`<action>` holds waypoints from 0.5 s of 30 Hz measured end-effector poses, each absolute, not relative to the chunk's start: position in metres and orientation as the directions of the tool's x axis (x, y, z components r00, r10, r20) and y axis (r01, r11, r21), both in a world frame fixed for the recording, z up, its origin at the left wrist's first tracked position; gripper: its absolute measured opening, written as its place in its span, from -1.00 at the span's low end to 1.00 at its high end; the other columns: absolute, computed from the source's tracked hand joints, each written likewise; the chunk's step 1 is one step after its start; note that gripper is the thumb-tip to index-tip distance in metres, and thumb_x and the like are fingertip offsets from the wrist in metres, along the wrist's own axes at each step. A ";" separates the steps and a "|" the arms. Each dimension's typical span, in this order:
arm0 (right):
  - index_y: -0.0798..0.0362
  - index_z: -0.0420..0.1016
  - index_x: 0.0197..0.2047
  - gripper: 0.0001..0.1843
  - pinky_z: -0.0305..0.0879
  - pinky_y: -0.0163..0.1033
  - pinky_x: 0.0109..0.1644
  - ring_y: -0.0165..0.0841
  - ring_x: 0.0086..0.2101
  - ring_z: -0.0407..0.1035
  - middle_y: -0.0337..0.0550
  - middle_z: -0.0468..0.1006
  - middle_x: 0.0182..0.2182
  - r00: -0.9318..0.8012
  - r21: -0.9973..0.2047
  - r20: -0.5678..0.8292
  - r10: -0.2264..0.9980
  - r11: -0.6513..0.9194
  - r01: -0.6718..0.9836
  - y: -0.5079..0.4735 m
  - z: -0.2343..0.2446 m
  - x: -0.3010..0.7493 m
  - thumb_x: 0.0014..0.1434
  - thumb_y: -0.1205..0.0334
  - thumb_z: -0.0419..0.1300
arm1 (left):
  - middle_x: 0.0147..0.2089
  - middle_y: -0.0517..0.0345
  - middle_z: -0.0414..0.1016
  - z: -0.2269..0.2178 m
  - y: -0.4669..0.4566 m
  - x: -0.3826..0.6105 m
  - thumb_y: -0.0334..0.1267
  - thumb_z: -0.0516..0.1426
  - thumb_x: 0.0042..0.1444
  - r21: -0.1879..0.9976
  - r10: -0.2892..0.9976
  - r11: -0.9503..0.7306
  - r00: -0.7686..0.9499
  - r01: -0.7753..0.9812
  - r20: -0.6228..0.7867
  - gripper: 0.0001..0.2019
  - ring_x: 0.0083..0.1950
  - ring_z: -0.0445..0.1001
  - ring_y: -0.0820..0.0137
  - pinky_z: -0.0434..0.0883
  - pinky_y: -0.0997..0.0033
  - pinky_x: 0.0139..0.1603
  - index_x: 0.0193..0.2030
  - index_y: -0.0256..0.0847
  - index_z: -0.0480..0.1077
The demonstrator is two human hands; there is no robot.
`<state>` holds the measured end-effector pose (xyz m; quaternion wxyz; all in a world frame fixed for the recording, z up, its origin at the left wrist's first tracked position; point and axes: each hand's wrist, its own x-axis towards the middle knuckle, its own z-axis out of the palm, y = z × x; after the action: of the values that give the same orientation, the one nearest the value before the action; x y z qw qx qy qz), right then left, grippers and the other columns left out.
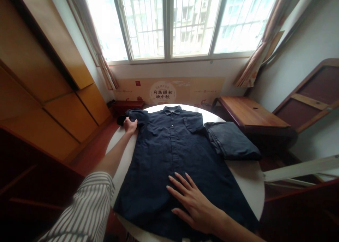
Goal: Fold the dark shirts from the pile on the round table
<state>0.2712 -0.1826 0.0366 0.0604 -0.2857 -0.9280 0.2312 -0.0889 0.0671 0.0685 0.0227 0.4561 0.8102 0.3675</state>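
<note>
A dark navy button-up shirt [169,153] lies front side up on a round white table [120,148], its collar towards the window and its hem near me. My left hand [129,124] is closed on the shirt's left-side sleeve at the table's edge. A black piece shows just beyond those fingers; I cannot tell if it belongs to the sleeve. Flat on the lower front of the shirt rests my right hand [194,208], fingers spread. The right-side sleeve is folded inward over the chest. A folded dark grey-blue garment [234,140] lies beside the shirt at the right.
Wooden cabinets [53,104] stand along the left wall. A low wooden side table [254,113] is behind the table on the right, near a leaning framed panel [312,93]. A barred window [169,23] with curtains fills the far wall. A white beam [302,168] reaches the table's right edge.
</note>
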 end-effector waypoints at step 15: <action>-0.13 -0.05 0.48 -0.34 -0.29 0.31 0.41 -0.03 0.41 -0.29 -0.12 -0.12 0.46 -0.834 -0.465 0.032 0.550 0.747 0.475 -0.182 0.031 0.274 0.40 -0.07 -0.05 | -0.14 0.05 0.58 0.050 0.058 -0.025 -0.17 0.09 0.28 0.143 0.942 -0.252 0.209 0.957 0.264 -0.80 -0.05 0.56 0.28 0.41 0.43 0.02 -0.14 -0.14 0.52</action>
<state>0.2742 -0.1825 0.0309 0.0836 -0.2753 -0.9310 0.2248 -0.0246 0.0580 0.0503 -0.0256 0.7770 0.6109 0.1499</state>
